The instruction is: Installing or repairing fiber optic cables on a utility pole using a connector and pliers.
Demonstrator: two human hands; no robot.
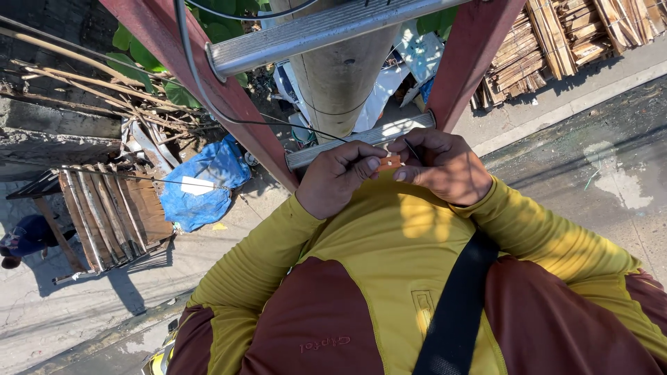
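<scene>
Left hand (pixel 338 177): curling its fingers (pixel 365 154) shut and pinching the left end of a small orange connector (pixel 389 163) between thumb and forefinger.
Right hand (pixel 445 167): closing its fingers round the right end of the same piece, with a thin black cable (pixel 201 87) running in toward the hands.
Orange connector: sitting between the two hands, held against the chest, just below the lower rung (pixel 375 135).
Black cable: looping down across the left red ladder rail (pixel 208 76) and passing over the rung to the fingers.
Ladder: leaning on a grey concrete pole (pixel 340 69), its upper rung (pixel 313 31) lying above the hands.
Clothing: yellow and maroon long-sleeved shirt (pixel 375 243) with a black strap (pixel 458 305) crossing it.
Ground far below: blue tarpaulin (pixel 205 184) lying beside a wooden rack (pixel 114 208); another person (pixel 24 239) crouching at the left edge; stacked timber (pixel 556 42) at upper right.
</scene>
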